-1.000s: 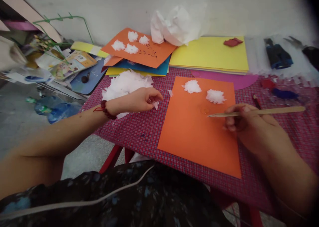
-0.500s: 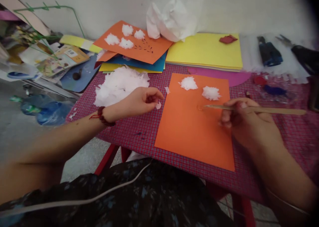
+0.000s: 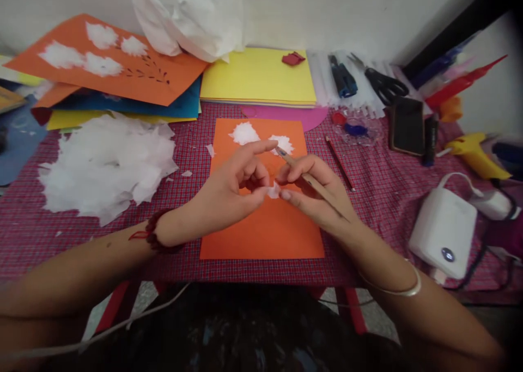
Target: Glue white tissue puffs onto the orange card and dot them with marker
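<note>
Fingers on L hand (image 3: 223, 192) pinched a small white paper scrap (image 3: 273, 190) w/ R hand's (image 3: 321, 189), which also gripped a slim wooden stick (image 3: 314, 183) abv orange rect. sheet (image 3: 261, 230) tbh.

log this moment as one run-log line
left hand: pinching white paper piece | right hand: holding wooden stick, fingertips at piece | orange sheet: beneath hands

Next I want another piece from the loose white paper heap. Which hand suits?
Left, I'd judge: the left hand is nearer the loose white paper heap, while the right hand is farther off and holds a slim pale wooden stick.
</note>
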{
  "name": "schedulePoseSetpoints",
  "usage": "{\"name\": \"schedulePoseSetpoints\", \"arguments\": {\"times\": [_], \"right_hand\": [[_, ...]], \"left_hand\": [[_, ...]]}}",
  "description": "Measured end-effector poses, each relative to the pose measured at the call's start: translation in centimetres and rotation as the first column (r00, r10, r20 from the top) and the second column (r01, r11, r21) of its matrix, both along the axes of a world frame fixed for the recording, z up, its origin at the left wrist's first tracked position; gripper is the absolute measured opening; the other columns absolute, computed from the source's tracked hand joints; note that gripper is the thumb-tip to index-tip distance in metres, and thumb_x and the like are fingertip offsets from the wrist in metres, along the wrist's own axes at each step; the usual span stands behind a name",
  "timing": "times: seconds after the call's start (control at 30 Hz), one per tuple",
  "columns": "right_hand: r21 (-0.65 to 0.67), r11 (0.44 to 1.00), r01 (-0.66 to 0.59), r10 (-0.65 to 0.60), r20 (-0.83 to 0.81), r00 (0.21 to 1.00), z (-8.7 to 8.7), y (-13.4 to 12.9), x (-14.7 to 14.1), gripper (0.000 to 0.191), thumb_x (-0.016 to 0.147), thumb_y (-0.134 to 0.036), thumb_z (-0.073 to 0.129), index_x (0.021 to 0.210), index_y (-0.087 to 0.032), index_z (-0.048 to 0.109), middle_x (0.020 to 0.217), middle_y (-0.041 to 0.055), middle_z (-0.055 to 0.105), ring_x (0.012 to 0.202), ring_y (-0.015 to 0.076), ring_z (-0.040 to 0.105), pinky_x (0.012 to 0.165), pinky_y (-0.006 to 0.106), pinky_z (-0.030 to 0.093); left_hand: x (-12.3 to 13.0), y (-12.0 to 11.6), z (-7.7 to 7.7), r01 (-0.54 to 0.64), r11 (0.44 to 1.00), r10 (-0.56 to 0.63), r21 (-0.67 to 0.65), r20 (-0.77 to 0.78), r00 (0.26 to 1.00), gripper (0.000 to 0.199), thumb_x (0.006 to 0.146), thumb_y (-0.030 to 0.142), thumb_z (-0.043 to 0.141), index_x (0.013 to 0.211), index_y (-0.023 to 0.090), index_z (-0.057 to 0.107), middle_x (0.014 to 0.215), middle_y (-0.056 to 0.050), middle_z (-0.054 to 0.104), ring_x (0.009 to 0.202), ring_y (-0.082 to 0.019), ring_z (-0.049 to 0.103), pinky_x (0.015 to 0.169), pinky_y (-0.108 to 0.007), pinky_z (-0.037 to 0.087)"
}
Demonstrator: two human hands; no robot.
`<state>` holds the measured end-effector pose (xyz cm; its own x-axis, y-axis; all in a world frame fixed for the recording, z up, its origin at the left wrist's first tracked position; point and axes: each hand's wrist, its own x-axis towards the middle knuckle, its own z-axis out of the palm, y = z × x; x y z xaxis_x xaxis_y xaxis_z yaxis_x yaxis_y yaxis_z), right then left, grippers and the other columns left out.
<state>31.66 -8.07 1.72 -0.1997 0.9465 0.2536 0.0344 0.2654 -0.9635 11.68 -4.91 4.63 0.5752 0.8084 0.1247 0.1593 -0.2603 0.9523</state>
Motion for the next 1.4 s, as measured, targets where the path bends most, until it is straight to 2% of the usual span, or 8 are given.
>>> {"name": "schedulePoseSetpoints", "arguments": {"times": [0.17,0.33,0.6,0.87,0.97,1.1,1.27,1.4], "right_hand": [[-0.045,0.999,0.013,-0.011,0.042,0.999,-0.3,0.1,-0.1,0.019,0.085,-0.028,0.075,0.083,-0.024,0.057,0.083,-0.0023,0.061,0.078,0.0132,0.058,0.072,0.030,0.047],[0.004,0.996,0.090,-0.090,0.048,0.995,-0.5,0.1,0.0,0.016,0.086,-0.023,0.073,0.082,-0.024,0.057,0.082,-0.0028,0.061,0.075,0.0125,0.057,0.071,0.029,0.045],[0.001,0.996,0.087,-0.087,0.022,0.996,-0.2,-0.5,-0.8,0.019,0.083,-0.023,0.076,0.080,-0.025,0.057,0.079,-0.0030,0.060,0.069,0.0118,0.054,0.061,0.027,0.044],[0.000,0.973,0.233,-0.232,-0.103,0.967,0.4,0.3,0.6,0.004,0.091,-0.021,0.065,0.092,-0.025,0.066,0.086,-0.0018,0.069,0.070,0.0113,0.065,0.069,0.028,0.052],[-0.074,0.949,0.306,-0.315,-0.214,0.925,0.7,1.2,1.9,0.011,0.096,-0.031,0.061,0.101,-0.025,0.069,0.087,0.0004,0.071,0.064,0.0117,0.065,0.062,0.028,0.051],[-0.152,0.924,0.352,-0.378,-0.212,0.901,0.5,2.0,2.7,0.026,0.097,-0.046,0.057,0.097,-0.026,0.073,0.066,-0.0006,0.061,0.050,0.0116,0.052,0.051,0.029,0.046],[-0.314,0.883,0.349,-0.409,-0.149,0.900,-0.8,2.5,2.5,0.037,0.092,-0.057,0.061,0.081,-0.023,0.072,0.061,-0.0011,0.054,0.049,0.0100,0.047,0.048,0.026,0.045],[-0.402,0.855,0.327,-0.418,-0.163,0.894,-1.8,3.1,2.8,0.037,0.089,-0.057,0.062,0.081,-0.021,0.070,0.059,-0.0027,0.053,0.048,0.0092,0.046,0.049,0.025,0.046]], "left_hand": [[0.3,-0.2,-0.2,-0.041,0.983,0.044,-0.179,0.014,0.999,0.051,0.084,0.021,0.064,0.133,0.020,0.049,0.077,0.003,0.057,0.069,-0.011,0.056,0.063,-0.023,0.047],[0.0,-0.4,-0.6,0.039,0.943,-0.044,-0.331,-0.006,0.999,0.022,0.086,0.030,0.062,0.103,0.017,0.063,0.074,0.003,0.056,0.061,-0.008,0.048,0.056,-0.022,0.041],[0.6,-0.8,-1.0,-0.079,0.974,0.084,-0.213,0.011,0.996,0.022,0.080,0.029,0.067,0.069,0.017,0.051,0.077,0.000,0.059,0.069,-0.009,0.053,0.063,-0.023,0.044],[-0.8,0.3,-0.7,-0.078,0.931,0.092,-0.357,0.022,0.996,0.010,0.080,0.019,0.064,0.086,0.018,0.056,0.066,0.004,0.060,0.051,-0.006,0.049,0.046,-0.017,0.039],[-1.9,0.7,-1.0,-0.065,0.949,0.049,-0.307,-0.062,0.997,0.007,0.084,0.022,0.063,0.079,0.017,0.061,0.065,0.003,0.061,0.055,-0.006,0.053,0.050,-0.017,0.041],[-3.0,0.2,-2.2,0.115,0.987,-0.132,-0.117,-0.157,0.979,0.011,0.088,0.020,0.059,0.080,0.016,0.066,0.081,-0.003,0.069,0.073,-0.011,0.063,0.065,-0.022,0.049],[-3.1,-0.7,-4.2,0.341,0.927,-0.301,0.157,-0.232,0.925,0.017,0.091,0.011,0.049,0.087,0.016,0.065,0.087,-0.005,0.069,0.083,-0.014,0.064,0.075,-0.026,0.050],[-3.0,-0.8,-4.6,0.401,0.890,-0.319,0.217,-0.332,0.888,0.021,0.095,0.014,0.046,0.089,0.016,0.066,0.090,-0.007,0.069,0.085,-0.016,0.064,0.076,-0.028,0.051]]}}
